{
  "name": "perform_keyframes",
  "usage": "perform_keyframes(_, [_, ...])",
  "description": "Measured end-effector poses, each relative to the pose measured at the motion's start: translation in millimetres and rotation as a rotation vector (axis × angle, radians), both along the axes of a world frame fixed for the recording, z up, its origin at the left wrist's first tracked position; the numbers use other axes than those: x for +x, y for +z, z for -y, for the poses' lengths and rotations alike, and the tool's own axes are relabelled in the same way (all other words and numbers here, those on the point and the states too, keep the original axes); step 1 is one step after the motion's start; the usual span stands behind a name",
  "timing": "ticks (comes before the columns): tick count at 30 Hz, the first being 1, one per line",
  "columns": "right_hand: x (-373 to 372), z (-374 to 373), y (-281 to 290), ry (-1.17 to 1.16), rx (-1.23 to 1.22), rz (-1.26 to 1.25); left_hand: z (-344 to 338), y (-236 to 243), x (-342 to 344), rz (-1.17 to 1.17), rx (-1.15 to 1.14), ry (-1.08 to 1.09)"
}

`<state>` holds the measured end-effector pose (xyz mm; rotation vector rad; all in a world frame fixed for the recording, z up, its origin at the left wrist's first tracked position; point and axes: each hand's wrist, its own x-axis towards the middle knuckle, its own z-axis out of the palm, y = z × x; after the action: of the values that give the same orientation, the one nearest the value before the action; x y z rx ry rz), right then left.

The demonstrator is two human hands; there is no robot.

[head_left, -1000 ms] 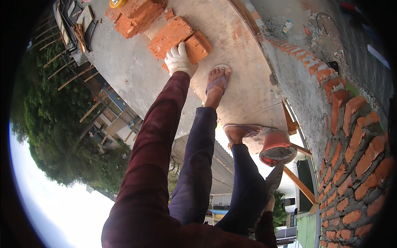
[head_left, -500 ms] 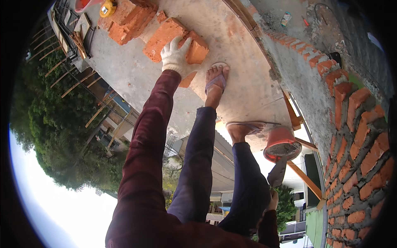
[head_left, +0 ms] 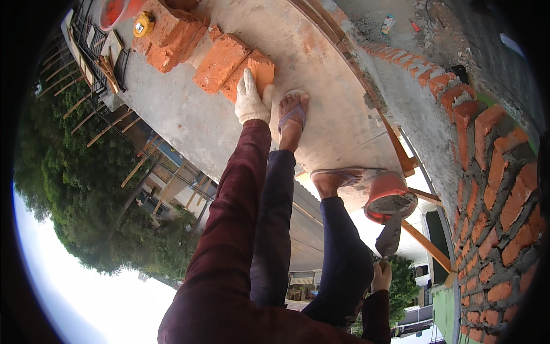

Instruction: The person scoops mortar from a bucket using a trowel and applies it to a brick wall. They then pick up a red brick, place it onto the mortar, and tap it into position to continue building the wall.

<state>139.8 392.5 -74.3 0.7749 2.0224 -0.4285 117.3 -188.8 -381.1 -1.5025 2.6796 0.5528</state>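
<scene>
My left hand (head_left: 252, 100), in a white knit glove, grips the near end of a red brick (head_left: 261, 70), its fingers along the top and thumb at the side. Another brick (head_left: 215, 67) lies against that one on the concrete slab (head_left: 172, 109). My right hand (head_left: 381, 276), low at the right, is closed on the handle of a trowel (head_left: 388, 236). The trowel's blade is just below a red bucket (head_left: 382, 189) of grey mortar, which stands beside my right sandalled foot (head_left: 333, 179). My left foot (head_left: 292, 114) is right beside the gripped brick.
More bricks (head_left: 175, 40), a yellow tape measure (head_left: 143, 24) and another red bucket (head_left: 114, 12) lie at the upper left. A curved brick wall (head_left: 495, 229) with grey mortar runs down the right. Past the slab's left edge are wooden poles (head_left: 132, 172) and trees below.
My left hand has shifted right and slightly down to the near end of the brick, with its fingers straighter. The view has shifted slightly. My right hand still holds the trowel below the bucket.
</scene>
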Motion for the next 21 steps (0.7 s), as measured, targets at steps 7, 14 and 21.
perform_keyframes(7, [-41, 23, 12, -0.22, 0.019, 0.059, 42, -15, 49, 0.137, -0.132, -0.263])
perform_keyframes(14, [-56, 25, 2, 0.145, -0.185, 0.009, 43, 40, 14, -0.173, 0.649, 0.332])
perform_keyframes(21, [-86, 169, 133, -0.125, -0.811, -0.087, -47, 253, 9, -0.572, 1.737, 0.375])
